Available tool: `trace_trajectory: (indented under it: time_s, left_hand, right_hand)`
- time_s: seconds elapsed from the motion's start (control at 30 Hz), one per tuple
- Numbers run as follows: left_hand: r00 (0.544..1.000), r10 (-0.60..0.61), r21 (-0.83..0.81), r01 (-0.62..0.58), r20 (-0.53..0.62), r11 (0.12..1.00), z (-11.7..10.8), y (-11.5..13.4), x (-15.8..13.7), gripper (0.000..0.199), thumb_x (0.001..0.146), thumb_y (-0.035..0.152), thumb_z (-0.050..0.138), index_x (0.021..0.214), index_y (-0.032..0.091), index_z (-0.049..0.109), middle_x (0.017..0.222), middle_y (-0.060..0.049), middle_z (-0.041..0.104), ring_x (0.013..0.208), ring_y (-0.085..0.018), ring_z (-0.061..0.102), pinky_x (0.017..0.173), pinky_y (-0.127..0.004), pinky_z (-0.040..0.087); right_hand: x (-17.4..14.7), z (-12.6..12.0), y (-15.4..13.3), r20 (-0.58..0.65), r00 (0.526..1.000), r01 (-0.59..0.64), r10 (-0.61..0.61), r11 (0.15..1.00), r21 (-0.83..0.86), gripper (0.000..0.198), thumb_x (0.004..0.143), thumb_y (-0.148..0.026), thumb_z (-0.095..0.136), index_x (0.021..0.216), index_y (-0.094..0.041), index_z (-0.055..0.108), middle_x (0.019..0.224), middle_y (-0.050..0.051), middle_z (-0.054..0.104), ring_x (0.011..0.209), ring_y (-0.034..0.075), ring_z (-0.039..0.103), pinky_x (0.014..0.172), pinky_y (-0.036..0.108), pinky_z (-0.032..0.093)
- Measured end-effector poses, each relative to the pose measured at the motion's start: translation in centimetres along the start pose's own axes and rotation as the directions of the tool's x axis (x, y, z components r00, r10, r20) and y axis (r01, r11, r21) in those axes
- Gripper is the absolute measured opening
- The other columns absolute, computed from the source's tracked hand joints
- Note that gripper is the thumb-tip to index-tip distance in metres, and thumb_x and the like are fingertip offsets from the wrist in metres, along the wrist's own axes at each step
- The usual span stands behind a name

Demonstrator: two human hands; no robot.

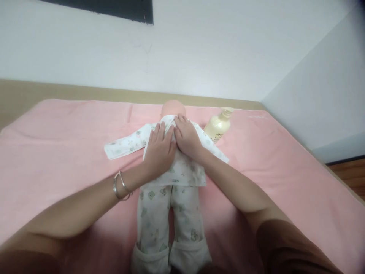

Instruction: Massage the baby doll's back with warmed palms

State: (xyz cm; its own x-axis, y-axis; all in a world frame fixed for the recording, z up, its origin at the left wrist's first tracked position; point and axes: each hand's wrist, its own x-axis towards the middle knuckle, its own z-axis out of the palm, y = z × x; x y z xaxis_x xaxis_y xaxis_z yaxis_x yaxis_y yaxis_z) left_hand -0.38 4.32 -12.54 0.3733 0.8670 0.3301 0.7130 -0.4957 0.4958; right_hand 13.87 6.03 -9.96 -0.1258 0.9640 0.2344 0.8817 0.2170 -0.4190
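A baby doll (173,108) lies on a pink sheet, its bald head toward the wall and its face not in view. It wears a white printed top (185,173) and matching trousers (155,213) with turned-up cuffs. My left hand (160,149) rests flat on the upper part of the top, fingers extended. Beside it, my right hand (186,137) also lies flat there, its fingertips near the doll's neck. The two hands touch or nearly touch at the middle. One sleeve (125,147) stretches out to the left.
A cream pump bottle (218,125) leans or lies just right of the doll's shoulder. The pink sheet (71,137) covers a wooden-edged table (23,89) set against a white wall (199,49). A dark panel (122,9) hangs on the wall at upper left.
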Motion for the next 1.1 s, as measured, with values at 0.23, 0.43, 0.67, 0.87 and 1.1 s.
trace_trajectory:
  time_s: [0.23,0.43,0.67,0.87,1.1]
  left_hand:
    - [0.997,-0.067,-0.042,0.069,0.048,0.997,-0.4,0.3,0.3,0.061,0.104,0.04,0.024,0.157,0.01,0.035,0.169,-0.019,0.027,0.16,-0.033,0.02,0.131,-0.059,0.019]
    - [0.997,-0.074,-0.139,0.073,-0.002,0.988,0.0,-2.1,2.3,0.063,0.101,0.044,0.031,0.154,0.011,0.041,0.165,-0.017,0.036,0.159,-0.032,0.025,0.132,-0.058,0.018]
    - [0.991,-0.136,-0.15,0.135,0.008,0.979,-0.3,-2.6,3.0,0.063,0.098,0.044,0.034,0.153,0.014,0.043,0.166,-0.013,0.036,0.159,-0.029,0.026,0.134,-0.055,0.018]
    - [0.989,-0.148,-0.099,0.146,-0.016,0.984,-0.2,-2.0,2.6,0.063,0.097,0.041,0.038,0.15,0.009,0.045,0.164,-0.017,0.039,0.157,-0.031,0.03,0.133,-0.054,0.022]
    - [0.992,-0.126,-0.122,0.122,-0.025,0.985,-0.1,-2.5,3.0,0.062,0.096,0.042,0.037,0.149,0.01,0.046,0.162,-0.016,0.042,0.156,-0.03,0.031,0.134,-0.053,0.02]
  right_hand:
    - [-1.2,0.8,-0.5,-0.088,0.995,-0.055,0.056,0.998,0.019,0.06,0.103,-0.026,0.022,0.153,-0.003,0.043,0.164,0.017,0.038,0.157,0.031,0.03,0.13,0.052,0.026]
    - [-2.7,1.0,-1.9,-0.099,0.995,-0.025,0.02,0.999,-0.047,0.059,0.101,-0.022,0.023,0.153,-0.006,0.044,0.165,0.014,0.037,0.157,0.031,0.029,0.131,0.056,0.025]
    - [-3.4,0.6,-2.2,-0.033,0.998,0.051,-0.053,0.996,-0.073,0.058,0.101,-0.022,0.026,0.154,-0.01,0.045,0.166,0.009,0.036,0.159,0.03,0.025,0.133,0.055,0.021]
    - [-1.0,0.5,0.0,-0.039,0.999,-0.01,0.009,1.0,-0.008,0.06,0.1,-0.023,0.025,0.154,-0.007,0.044,0.166,0.012,0.035,0.158,0.029,0.028,0.132,0.052,0.023]
    - [-0.8,1.0,0.4,-0.065,0.998,-0.012,0.013,1.0,0.01,0.061,0.099,-0.025,0.026,0.154,-0.006,0.044,0.165,0.013,0.037,0.157,0.029,0.03,0.132,0.052,0.023]
